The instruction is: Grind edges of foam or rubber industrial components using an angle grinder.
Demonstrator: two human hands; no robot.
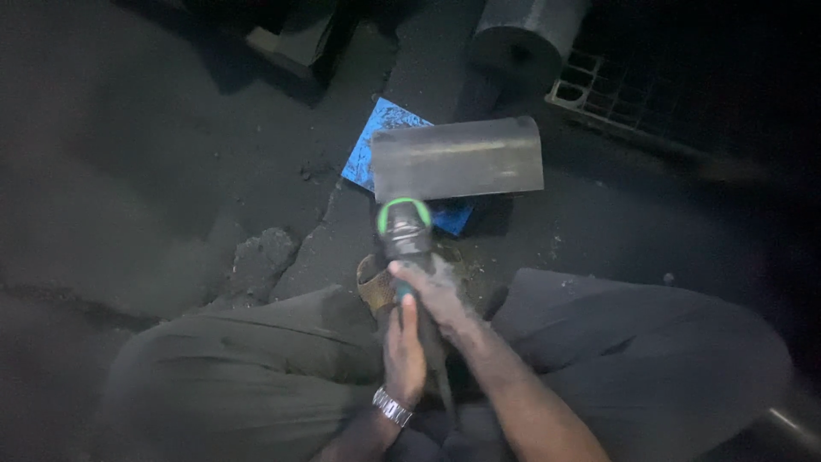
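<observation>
Both my hands grip a dark power tool (pixel 404 231) with a green ring near its head. My right hand (pixel 440 291) wraps the tool's body from the right. My left hand (pixel 402 346), with a metal watch on its wrist, holds the rear of the tool just below. The tool's head meets the lower left edge of a grey curved metal piece (pixel 457 158), which lies on a blue pad (pixel 380 137) on the floor. The tool's working end is hidden under the metal piece.
My legs in dark trousers (pixel 256 368) spread to both sides at the bottom. A cracked, dusty concrete floor (pixel 171 171) lies to the left. A dark cylinder (pixel 522 34) and a white grid crate (pixel 599 81) stand at the back right.
</observation>
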